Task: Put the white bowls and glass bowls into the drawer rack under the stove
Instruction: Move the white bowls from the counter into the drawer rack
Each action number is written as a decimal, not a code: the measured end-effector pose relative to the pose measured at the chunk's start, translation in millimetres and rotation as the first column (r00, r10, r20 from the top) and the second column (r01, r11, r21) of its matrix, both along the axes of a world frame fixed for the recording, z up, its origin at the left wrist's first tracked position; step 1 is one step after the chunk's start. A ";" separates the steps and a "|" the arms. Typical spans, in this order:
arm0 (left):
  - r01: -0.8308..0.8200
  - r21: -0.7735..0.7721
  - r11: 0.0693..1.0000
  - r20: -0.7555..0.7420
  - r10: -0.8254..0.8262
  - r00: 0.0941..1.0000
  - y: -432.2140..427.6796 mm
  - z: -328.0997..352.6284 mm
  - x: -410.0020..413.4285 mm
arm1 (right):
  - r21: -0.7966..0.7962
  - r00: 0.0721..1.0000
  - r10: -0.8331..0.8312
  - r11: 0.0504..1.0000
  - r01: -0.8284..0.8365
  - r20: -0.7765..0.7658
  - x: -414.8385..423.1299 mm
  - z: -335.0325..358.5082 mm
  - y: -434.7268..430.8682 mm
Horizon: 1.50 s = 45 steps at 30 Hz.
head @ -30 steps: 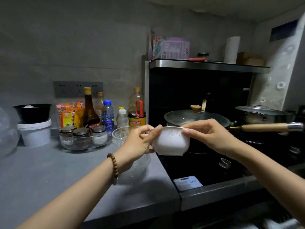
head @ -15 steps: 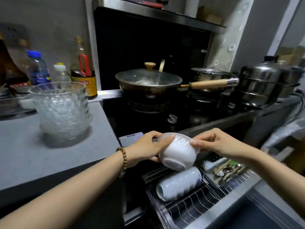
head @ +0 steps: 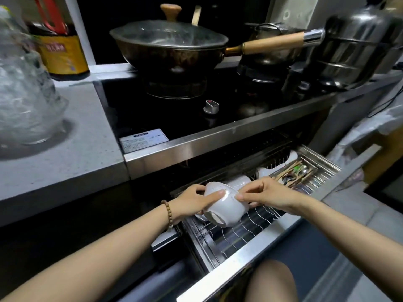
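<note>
A white bowl [head: 226, 205] is tipped on its side with its foot toward me, just above the wire drawer rack [head: 246, 227] under the stove. My left hand [head: 192, 201] grips its left rim and my right hand [head: 266, 192] pinches its right rim. Behind it a row of white bowls [head: 238, 182] lies nested on edge in the rack, partly hidden by the held bowl. A stack of glass bowls [head: 24, 99] stands on the grey counter at the far left.
The pulled-out drawer has a steel front edge [head: 250, 264] and a cutlery tray [head: 298, 173] at its right. A lidded wok [head: 170, 44] with a wooden handle, a steel pot [head: 359, 46] and a stove knob [head: 211, 106] sit above. My knee [head: 270, 282] is below the drawer.
Both hands carried the white bowl from above the counter down past the stove edge to the drawer rack, tipping it onto its side against the row of bowls.
</note>
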<state>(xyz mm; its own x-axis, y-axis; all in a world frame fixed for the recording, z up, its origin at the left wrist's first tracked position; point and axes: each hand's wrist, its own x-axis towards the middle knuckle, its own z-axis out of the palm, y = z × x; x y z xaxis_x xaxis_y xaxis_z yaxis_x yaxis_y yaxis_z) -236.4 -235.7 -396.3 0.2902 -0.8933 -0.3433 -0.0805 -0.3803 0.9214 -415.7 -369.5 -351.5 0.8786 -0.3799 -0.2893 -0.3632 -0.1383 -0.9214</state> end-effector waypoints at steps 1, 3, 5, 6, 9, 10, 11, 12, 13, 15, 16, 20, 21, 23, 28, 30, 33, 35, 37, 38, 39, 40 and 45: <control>-0.014 0.019 1.000 0.014 0.013 1.000 -1.5 -8.4 3.3 | 0.009 1.000 -0.008 1.000 0.008 -0.012 4.8 -7.3 -2.2; -0.046 0.031 0.998 0.039 0.045 0.998 -4.6 -24.4 10.6 | 0.050 0.999 -0.020 0.999 0.022 -0.030 16.0 -21.7 -5.1; -0.082 0.009 0.997 0.037 0.082 0.996 -7.4 -37.4 18.0 | 0.098 0.998 -0.040 0.994 0.046 -0.055 27.8 -35.1 -7.0; -0.095 -0.003 0.996 0.040 0.095 0.995 -8.6 -43.5 21.4 | 0.120 0.997 -0.052 0.991 0.060 -0.065 33.5 -41.1 -8.1; -0.121 -0.015 0.992 0.118 0.122 0.985 -9.6 -60.4 29.9 | 0.206 0.990 -0.111 0.970 0.126 -0.083 47.6 -59.0 -15.2; -0.111 -0.021 0.994 0.138 0.113 0.984 -9.3 -65.2 32.2 | 0.233 0.987 -0.131 0.961 0.149 -0.090 51.3 -65.4 -18.2; -0.094 -0.031 0.995 0.148 0.097 0.984 -8.7 -68.3 33.8 | 0.257 0.984 -0.145 0.952 0.167 -0.102 54.6 -72.1 -21.3; -0.072 -0.039 0.997 0.157 0.078 0.985 -8.1 -71.5 35.4 | 0.277 0.981 -0.154 0.944 0.181 -0.116 57.9 -79.1 -23.7; -0.049 -0.050 0.998 0.174 0.057 0.983 -7.6 -74.2 36.9 | 0.298 0.978 -0.162 0.935 0.194 -0.127 60.9 -86.2 -25.7; -0.003 -0.061 0.998 0.248 0.018 0.969 -6.8 -79.8 40.0 | 0.340 0.974 -0.177 0.916 0.215 -0.140 67.1 -99.6 -28.6; 0.012 -0.060 0.998 0.286 0.005 0.958 -6.7 -82.8 41.9 | 0.354 0.974 -0.178 0.910 0.218 -0.142 70.3 -105.0 -29.8; 0.056 -0.014 0.998 0.362 -0.047 0.931 -11.0 -91.6 50.3 | 0.421 0.972 -0.168 0.879 0.223 -0.166 80.1 -122.0 -34.6; 0.074 0.014 0.997 0.380 -0.074 0.922 -13.2 -93.3 51.9 | 0.426 0.970 -0.167 0.875 0.228 -0.177 81.5 -125.9 -35.2; 0.095 0.074 0.993 0.395 -0.117 0.911 -17.2 -96.7 54.0 | 0.431 0.963 -0.184 0.866 0.253 -0.197 83.6 -134.1 -35.3; 0.112 0.229 0.967 0.386 -0.196 0.902 -24.6 -108.0 60.1 | 0.421 0.944 -0.231 0.851 0.314 -0.237 90.9 -149.8 -32.5; 0.131 0.301 0.945 0.384 -0.246 0.890 -28.5 -111.2 63.7 | 0.411 0.938 -0.243 0.850 0.329 -0.247 94.5 -154.7 -32.1; 0.180 0.383 0.906 0.398 -0.338 0.853 -34.4 -113.6 65.3 | 0.387 0.929 -0.263 0.853 0.350 -0.261 98.5 -163.1 -29.9; 0.195 0.398 0.897 0.393 -0.359 0.846 -38.4 -115.2 64.8 | 0.369 0.922 -0.288 0.853 0.370 -0.259 99.6 -169.2 -28.6; 0.188 0.399 0.897 0.372 -0.346 0.861 -43.0 -117.5 64.4 | 0.360 0.913 -0.319 0.845 0.395 -0.253 99.5 -173.5 -28.4; 0.182 0.401 0.898 0.364 -0.338 0.868 -45.3 -118.3 64.4 | 0.360 0.908 -0.335 0.839 0.409 -0.250 99.4 -174.8 -28.7; 0.179 0.404 0.897 0.365 -0.338 0.868 -47.4 -119.1 64.5 | 0.361 0.905 -0.346 0.834 0.418 -0.248 99.3 -175.8 -29.1; 0.180 0.409 0.895 0.373 -0.344 0.862 -49.4 -119.9 65.0 | 0.360 0.904 -0.350 0.833 0.421 -0.246 99.4 -176.2 -29.2; 0.185 0.435 0.881 0.410 -0.377 0.831 -55.6 -122.7 69.7 | 0.267 0.910 -0.340 0.878 0.398 -0.237 103.6 -179.2 -26.3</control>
